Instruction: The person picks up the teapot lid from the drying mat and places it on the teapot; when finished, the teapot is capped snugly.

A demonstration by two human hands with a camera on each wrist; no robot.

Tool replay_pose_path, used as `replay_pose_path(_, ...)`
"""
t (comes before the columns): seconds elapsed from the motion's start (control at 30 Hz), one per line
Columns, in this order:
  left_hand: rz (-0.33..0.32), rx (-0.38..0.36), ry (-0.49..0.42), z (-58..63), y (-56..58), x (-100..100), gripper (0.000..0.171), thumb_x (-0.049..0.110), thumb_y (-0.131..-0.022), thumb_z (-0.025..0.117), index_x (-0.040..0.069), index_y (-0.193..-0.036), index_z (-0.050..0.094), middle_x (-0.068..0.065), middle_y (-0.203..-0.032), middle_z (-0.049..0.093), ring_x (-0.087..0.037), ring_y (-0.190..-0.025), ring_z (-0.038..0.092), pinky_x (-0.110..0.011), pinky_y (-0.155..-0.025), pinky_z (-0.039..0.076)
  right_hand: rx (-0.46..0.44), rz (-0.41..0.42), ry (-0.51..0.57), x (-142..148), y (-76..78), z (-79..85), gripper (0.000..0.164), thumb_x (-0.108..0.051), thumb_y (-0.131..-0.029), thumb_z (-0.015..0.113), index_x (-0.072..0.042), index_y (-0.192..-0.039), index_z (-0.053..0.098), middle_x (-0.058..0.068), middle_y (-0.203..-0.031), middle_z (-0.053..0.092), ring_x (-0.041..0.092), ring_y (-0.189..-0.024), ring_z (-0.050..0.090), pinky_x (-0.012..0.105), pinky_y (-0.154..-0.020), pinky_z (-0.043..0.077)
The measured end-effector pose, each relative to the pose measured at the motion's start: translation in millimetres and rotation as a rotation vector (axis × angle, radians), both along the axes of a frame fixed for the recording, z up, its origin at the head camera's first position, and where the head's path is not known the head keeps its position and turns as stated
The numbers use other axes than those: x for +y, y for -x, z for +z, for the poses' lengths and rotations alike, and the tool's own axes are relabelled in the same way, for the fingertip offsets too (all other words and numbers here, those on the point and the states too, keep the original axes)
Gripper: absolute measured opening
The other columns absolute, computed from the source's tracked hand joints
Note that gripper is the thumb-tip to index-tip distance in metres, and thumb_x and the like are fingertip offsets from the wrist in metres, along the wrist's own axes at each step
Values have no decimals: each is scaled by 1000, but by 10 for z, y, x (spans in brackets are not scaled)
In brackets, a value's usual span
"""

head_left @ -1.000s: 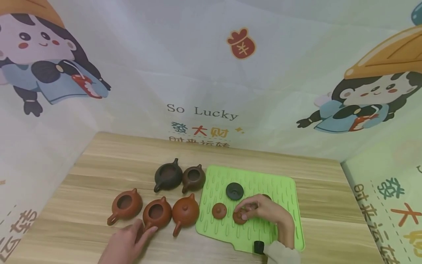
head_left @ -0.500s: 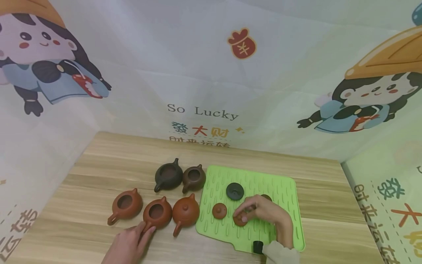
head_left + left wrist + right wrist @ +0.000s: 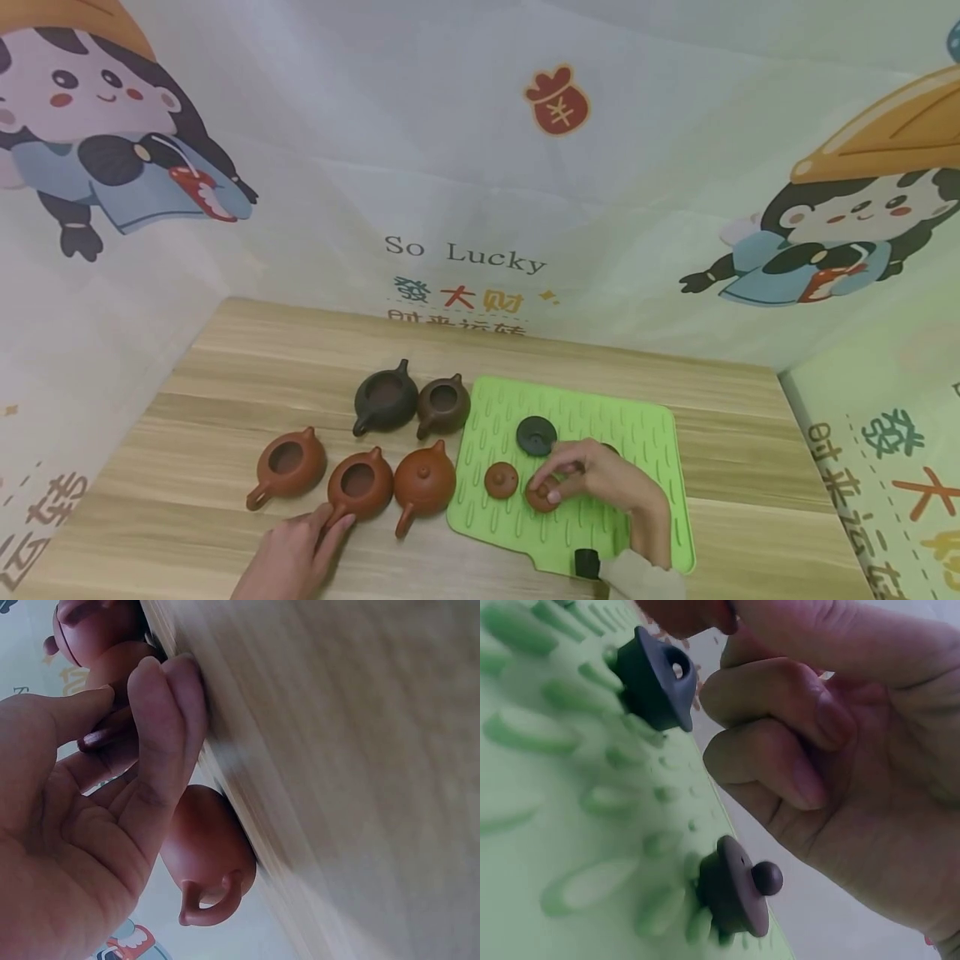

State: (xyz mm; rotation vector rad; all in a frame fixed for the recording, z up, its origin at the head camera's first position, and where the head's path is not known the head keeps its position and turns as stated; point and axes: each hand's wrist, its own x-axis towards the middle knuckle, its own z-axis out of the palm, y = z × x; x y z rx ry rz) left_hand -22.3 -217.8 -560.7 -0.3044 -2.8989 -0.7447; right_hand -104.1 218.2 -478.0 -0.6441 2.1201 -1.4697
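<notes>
My left hand (image 3: 291, 552) pinches the handle of a lidless reddish-brown teapot (image 3: 377, 492) between thumb and fingers; the pot stands on the table. Over the green ridged mat (image 3: 487, 521), my right hand (image 3: 611, 479) pinches a reddish-brown teapot lid (image 3: 540, 498). Only the edge of that lid (image 3: 682, 613) shows in the right wrist view, so whether it touches the mat is unclear. Another reddish lid (image 3: 501, 480) lies just left of it. Behind are a black lid (image 3: 536, 436) and a dark brown lid (image 3: 739, 892), the latter mostly covered by my hand in the head view.
A lidded reddish teapot (image 3: 424, 479) stands between the held pot and the mat. To the left is an open reddish teapot (image 3: 291, 463). Farther back, a black teapot (image 3: 386, 398) and a dark brown one (image 3: 444, 405) stand open. A printed cloth (image 3: 450, 167) hangs behind the table.
My left thumb and fingers have closed in on the teapot handle. My right hand, with the lid, has shifted slightly left toward the neighbouring lid. The head view has shifted slightly.
</notes>
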Motion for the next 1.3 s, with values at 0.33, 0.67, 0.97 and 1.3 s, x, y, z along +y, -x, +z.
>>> replay_pose_path(0.33,12,-49,19,-95,34,-50,40,38,-108,73,24,-77,52,16,-61,33,1,-52,34,-24,-52,32,167,9,25,-228,43,44,16,-3,-91,82,-3,-107,83,3,-80,44,6,-73,38,24,-71,39)
replay_pose_path(0.67,-5,16,28,-298,70,-132,39,35,-105,77,28,-77,52,21,-59,33,6,-51,35,-22,-52,34,145,68,132,-687,109,119,14,-1,-91,85,-1,-104,81,6,-83,58,4,-72,38,21,-71,38)
replay_pose_path(0.97,-9,35,33,-305,72,-125,37,33,-104,80,28,-78,53,22,-59,33,7,-51,35,-21,-52,34,118,79,163,-900,133,89,16,0,-91,85,0,-105,79,16,-92,67,3,-75,48,21,-73,43)
replay_pose_path(1.3,-6,16,41,-292,79,-122,37,36,-105,78,28,-78,53,21,-59,34,5,-52,35,-22,-53,35,112,177,157,-1256,205,151,16,2,-93,83,1,-106,75,9,-90,57,3,-75,42,21,-75,40)
